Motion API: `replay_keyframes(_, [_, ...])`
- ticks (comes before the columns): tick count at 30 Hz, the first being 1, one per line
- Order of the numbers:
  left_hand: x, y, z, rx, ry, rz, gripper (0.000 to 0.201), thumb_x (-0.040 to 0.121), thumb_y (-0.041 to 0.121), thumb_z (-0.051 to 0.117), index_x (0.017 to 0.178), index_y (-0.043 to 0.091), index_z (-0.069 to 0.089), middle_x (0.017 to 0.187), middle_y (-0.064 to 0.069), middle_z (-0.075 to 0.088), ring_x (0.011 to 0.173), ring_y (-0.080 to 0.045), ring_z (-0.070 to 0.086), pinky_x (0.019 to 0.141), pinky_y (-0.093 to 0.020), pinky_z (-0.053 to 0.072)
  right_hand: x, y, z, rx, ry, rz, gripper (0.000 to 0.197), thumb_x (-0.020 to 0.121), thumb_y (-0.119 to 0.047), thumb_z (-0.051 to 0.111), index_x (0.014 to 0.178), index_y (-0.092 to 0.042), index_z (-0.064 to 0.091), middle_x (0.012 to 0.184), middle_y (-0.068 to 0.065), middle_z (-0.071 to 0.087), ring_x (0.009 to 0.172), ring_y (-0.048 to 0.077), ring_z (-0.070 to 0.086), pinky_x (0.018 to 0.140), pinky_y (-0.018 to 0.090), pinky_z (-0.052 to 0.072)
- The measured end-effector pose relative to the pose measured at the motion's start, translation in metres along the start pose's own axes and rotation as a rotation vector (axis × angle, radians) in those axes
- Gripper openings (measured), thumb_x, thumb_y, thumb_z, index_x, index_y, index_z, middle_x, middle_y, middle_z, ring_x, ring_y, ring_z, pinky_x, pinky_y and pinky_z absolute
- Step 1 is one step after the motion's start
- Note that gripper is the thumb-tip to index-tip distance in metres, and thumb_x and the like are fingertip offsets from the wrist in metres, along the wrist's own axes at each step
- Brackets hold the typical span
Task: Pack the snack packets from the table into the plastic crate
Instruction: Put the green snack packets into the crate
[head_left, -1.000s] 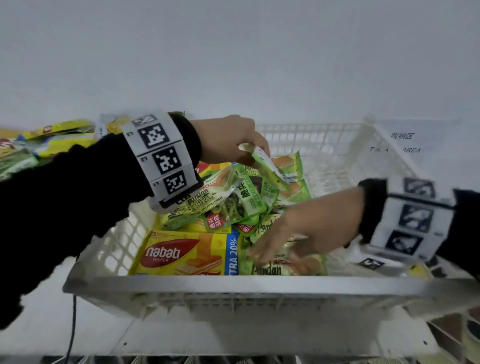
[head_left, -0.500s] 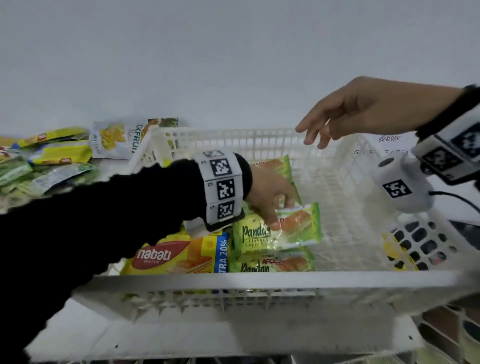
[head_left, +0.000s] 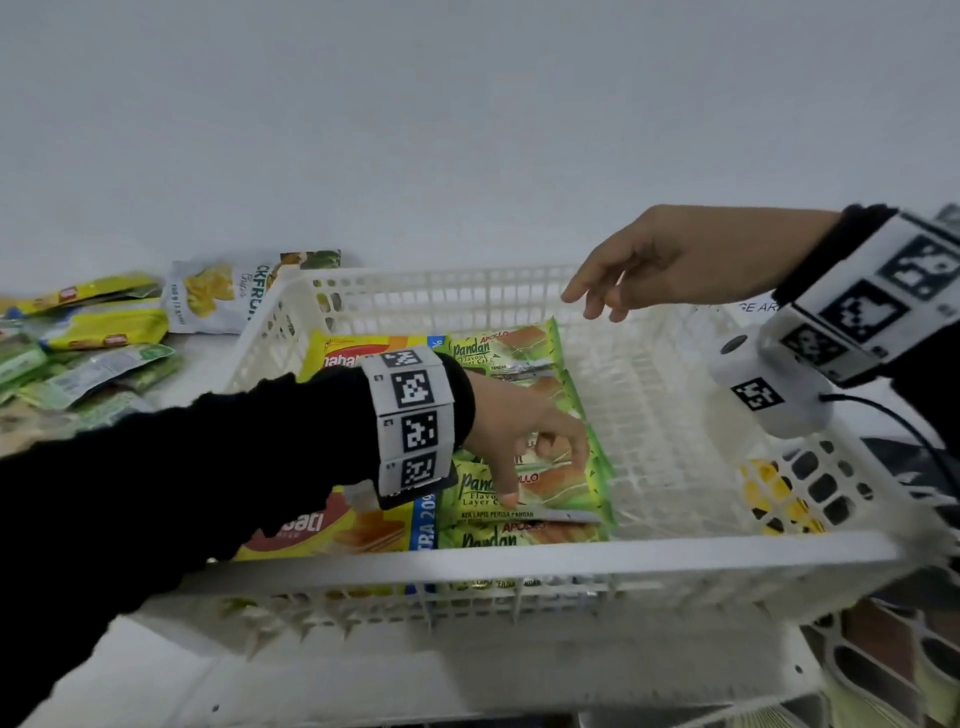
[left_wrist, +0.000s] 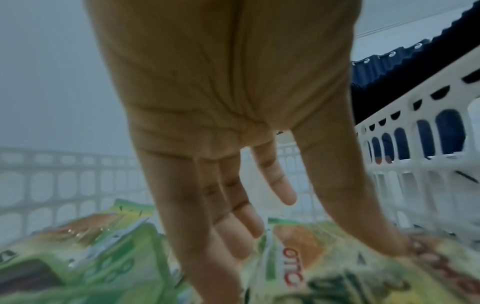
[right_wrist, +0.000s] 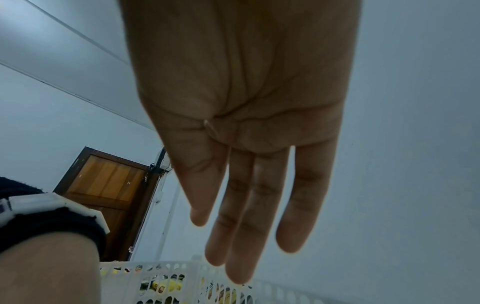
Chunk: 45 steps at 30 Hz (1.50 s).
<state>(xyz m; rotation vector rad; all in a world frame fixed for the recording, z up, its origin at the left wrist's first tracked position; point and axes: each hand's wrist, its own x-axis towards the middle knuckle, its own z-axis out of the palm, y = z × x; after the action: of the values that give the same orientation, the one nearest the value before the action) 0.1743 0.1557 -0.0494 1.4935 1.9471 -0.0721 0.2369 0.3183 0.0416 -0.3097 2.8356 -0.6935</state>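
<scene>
1. The crate (head_left: 519, 558) is white, slatted plastic, sitting upright on the desk.
2. Green Pandan cake packets (head_left: 550, 493) lie flat, overlapping in a row down the crate's middle.
3. Yellow Nabati wafer packs (head_left: 363, 535) lie flat just left of them.
4. More yellow and green packets (head_left: 98, 327) lie heaped on the desk left of the crate.

Place: looking like a staged recording room rather than a shop
Walls: plain pale wall (head_left: 467, 130) running bare behind the desk (head_left: 171, 670)
Signs: printed area label (head_left: 756, 307) lying beside the white crate (head_left: 519, 558)
Door: wooden door (right_wrist: 109, 185) showing in the right wrist view
</scene>
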Motion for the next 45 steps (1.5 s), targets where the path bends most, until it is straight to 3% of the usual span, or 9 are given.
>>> replay_keyframes(7, [0.000, 0.003, 0.022, 0.258, -0.067, -0.039, 0.067, 0.086, 0.015, 0.061, 0.142, 0.035, 0.029, 0.124, -0.008, 0.034, 0.101, -0.021, 0.041, 0.091, -0.032, 0.037, 0.005, -0.009, 0.008, -0.017, -0.052, 0.037, 0.032, 0.090, -0.003, 0.051, 0.104, -0.030, 0.062, 0.097, -0.003, 0.068, 0.084, 0.017, 0.063, 0.084, 0.027, 0.049])
replay_keyframes(12, [-0.026, -0.018, -0.018, -0.024, 0.293, -0.090, 0.034, 0.086, 0.014, 0.062, 0.120, 0.016, 0.059, 0.107, 0.000, 0.051, 0.093, -0.010, 0.047, 0.076, -0.012, 0.037, 0.028, -0.009, 0.022, -0.151, -0.070, 0.103, 0.027, 0.087, -0.014, 0.060, 0.113, -0.023, 0.062, 0.094, -0.001, 0.069, 0.068, 0.001, 0.057, 0.074, 0.017, 0.045])
replay_keyframes(16, [-0.044, -0.048, -0.040, -0.042, 0.515, -0.277, 0.028, 0.085, 0.015, 0.064, 0.113, 0.017, 0.062, 0.100, 0.004, 0.055, 0.087, -0.012, 0.052, 0.070, -0.019, 0.038, 0.062, -0.005, 0.051, -0.222, -0.062, 0.232, 0.025, 0.085, -0.020, 0.062, 0.108, -0.010, 0.065, 0.068, -0.006, 0.063, 0.058, 0.006, 0.056, 0.062, 0.020, 0.047])
replay_keyframes(21, [-0.037, -0.064, -0.033, -0.008, 0.441, -0.446, 0.042, 0.088, 0.023, 0.060, 0.129, 0.019, 0.050, 0.134, -0.001, 0.048, 0.119, -0.019, 0.049, 0.093, -0.027, 0.035, 0.094, -0.002, 0.089, -0.170, -0.165, 0.349, 0.033, 0.086, -0.026, 0.062, 0.098, 0.004, 0.068, 0.064, 0.002, 0.058, 0.052, 0.013, 0.049, 0.059, 0.025, 0.045])
replay_keyframes(29, [-0.022, -0.060, -0.015, 0.162, 0.231, -0.483, 0.063, 0.080, 0.039, 0.067, 0.133, 0.019, 0.040, 0.135, -0.007, 0.045, 0.117, -0.026, 0.047, 0.092, -0.034, 0.039, 0.103, 0.003, 0.095, -0.038, -0.125, 0.452, 0.013, 0.083, -0.014, 0.064, 0.078, -0.003, 0.060, 0.073, 0.008, 0.058, 0.062, 0.017, 0.053, 0.052, 0.021, 0.043])
replay_keyframes(33, [-0.033, -0.062, -0.020, 0.124, 0.263, -0.473, 0.061, 0.073, 0.036, 0.075, 0.122, 0.019, 0.043, 0.116, -0.004, 0.053, 0.069, -0.014, 0.049, 0.059, -0.024, 0.040, 0.097, 0.001, 0.082, 0.175, -0.033, 0.495, 0.008, 0.088, -0.007, 0.056, 0.080, -0.005, 0.054, 0.078, 0.018, 0.068, 0.081, 0.032, 0.070, 0.078, 0.042, 0.057])
replay_keyframes(35, [-0.036, -0.067, -0.022, 0.089, 0.261, -0.471, 0.056, 0.072, 0.034, 0.077, 0.113, 0.018, 0.043, 0.108, -0.007, 0.056, 0.056, -0.009, 0.043, 0.049, -0.021, 0.035, 0.091, -0.002, 0.068, 0.177, 0.028, 0.488, 0.003, 0.090, -0.006, 0.054, 0.087, -0.007, 0.052, 0.066, 0.013, 0.066, 0.069, 0.028, 0.069, 0.070, 0.037, 0.057])
replay_keyframes(38, [-0.036, -0.073, -0.023, 0.122, 0.234, -0.493, 0.048, 0.073, 0.036, 0.075, 0.108, 0.020, 0.044, 0.101, -0.006, 0.059, 0.059, -0.012, 0.045, 0.057, -0.024, 0.037, 0.079, -0.007, 0.043, 0.106, 0.153, 0.486, 0.013, 0.091, -0.003, 0.050, 0.085, -0.014, 0.047, 0.065, 0.009, 0.060, 0.051, 0.016, 0.060, 0.049, 0.024, 0.054])
replay_keyframes(45, [-0.032, -0.075, -0.027, 0.154, 0.170, -0.523, 0.015, 0.080, 0.024, 0.069, 0.090, 0.016, 0.062, 0.061, 0.006, 0.051, 0.054, -0.008, 0.047, 0.063, -0.024, 0.043, 0.039, -0.010, 0.004, -0.069, 0.401, 0.549, 0.019, 0.089, 0.004, 0.045, 0.098, -0.013, 0.044, 0.094, 0.008, 0.052, 0.055, 0.021, 0.057, 0.058, 0.034, 0.053])
